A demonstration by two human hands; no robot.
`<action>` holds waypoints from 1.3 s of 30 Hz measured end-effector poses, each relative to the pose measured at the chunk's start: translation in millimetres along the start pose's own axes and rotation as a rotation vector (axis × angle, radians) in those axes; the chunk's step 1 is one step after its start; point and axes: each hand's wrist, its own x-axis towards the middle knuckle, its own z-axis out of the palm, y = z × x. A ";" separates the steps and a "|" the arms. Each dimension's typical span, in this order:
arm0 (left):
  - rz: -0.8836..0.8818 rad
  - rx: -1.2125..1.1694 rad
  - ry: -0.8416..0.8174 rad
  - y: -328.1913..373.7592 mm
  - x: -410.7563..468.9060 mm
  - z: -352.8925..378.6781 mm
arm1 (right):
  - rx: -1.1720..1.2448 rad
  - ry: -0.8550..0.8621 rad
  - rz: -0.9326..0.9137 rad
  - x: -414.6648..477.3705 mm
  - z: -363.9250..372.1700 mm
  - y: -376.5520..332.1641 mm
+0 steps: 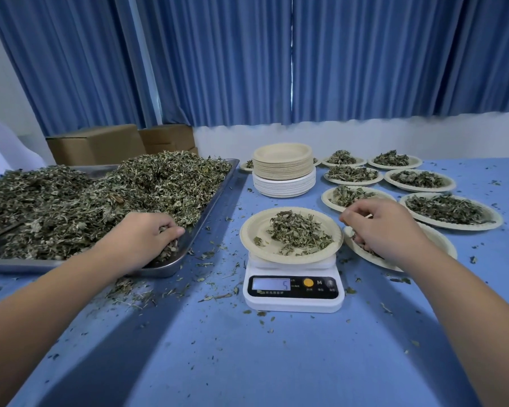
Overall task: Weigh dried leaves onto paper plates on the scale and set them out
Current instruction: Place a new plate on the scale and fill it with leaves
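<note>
Head view: a paper plate (247, 234) of dried leaves (300, 233) sits on the scale (293, 301), which reads 5. The left hand (147, 239) curls its fingers into loose leaves (100, 201) in the tray (218, 198). The right hand (385, 230) pinches leaf bits (355, 238) beside it. The portion is apparently being topped up, and the next move needs small additions.
</note>
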 end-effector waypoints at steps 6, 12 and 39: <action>0.061 0.199 0.071 3.3 12.1 -1.0 | 0.005 -0.007 0.006 0.0 0.5 1.3; 0.017 0.208 0.129 5.4 18.1 1.9 | -0.022 -0.016 -0.003 -0.2 1.8 0.3; 0.386 -0.422 0.032 168.1 39.4 44.5 | 0.033 -0.009 -0.007 5.4 2.1 2.7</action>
